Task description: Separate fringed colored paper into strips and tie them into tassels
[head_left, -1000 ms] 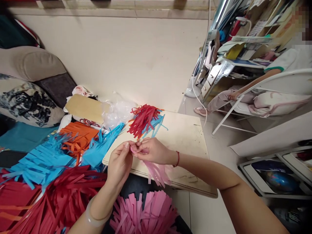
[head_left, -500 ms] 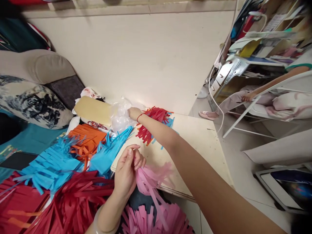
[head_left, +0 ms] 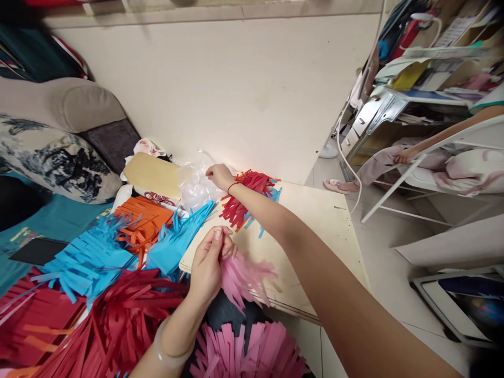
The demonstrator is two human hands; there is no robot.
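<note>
My left hand (head_left: 210, 262), wearing a pale bangle, pinches the gathered top of a pink fringed paper tassel (head_left: 248, 278). Its loose strips spread to the right over the board's near edge. My right arm stretches across the board, and my right hand (head_left: 220, 176) is at the clear plastic bag (head_left: 197, 184). The fingertips are drawn together there; what they hold, if anything, is too small to make out. Beside that wrist lies a pile of red, orange and blue tassels (head_left: 252, 194). A larger pink fringed sheet (head_left: 248, 352) rests on my lap.
On the left lie blue (head_left: 90, 257), orange (head_left: 149, 218) and dark red fringed paper (head_left: 118, 320). The pale board (head_left: 315, 226) stands against a white panel (head_left: 220, 89). At right, a person sits on a white folding chair (head_left: 394, 194), near a hanging cable (head_left: 342, 142).
My right hand has lifted slightly at the plastic bag and its fingers show more. The pink tassel's strips have swung up and bunched together. My left hand stays nearly in place.
</note>
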